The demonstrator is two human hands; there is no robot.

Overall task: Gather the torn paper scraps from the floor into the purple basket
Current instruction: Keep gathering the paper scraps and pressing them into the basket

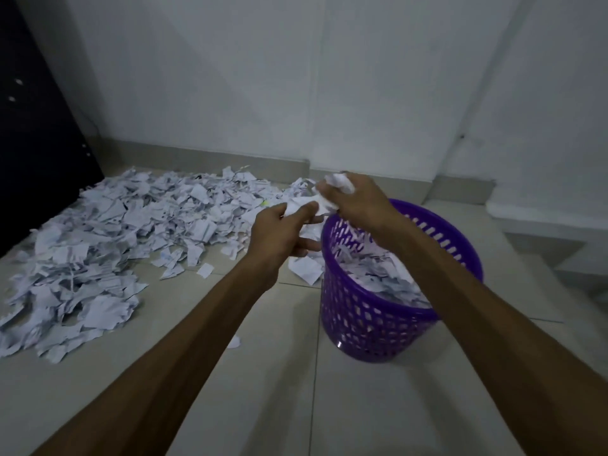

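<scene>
Purple basket point(378, 327) beside scrap pile point(108, 238); dark cabinet point(36, 143) borders pile.

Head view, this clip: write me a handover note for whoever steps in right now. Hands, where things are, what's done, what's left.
Left hand: holds paper scraps just left of the basket's far rim.
Right hand: grips a crumpled bunch of scraps above the far rim of the purple basket.
Basket: upright on the tiled floor, already well filled with paper.
Done: a good share of scraps is in the basket.
Left: drop both handfuls in, then clear the big pile spread on the floor to the left, plus a few loose bits near the basket.
</scene>
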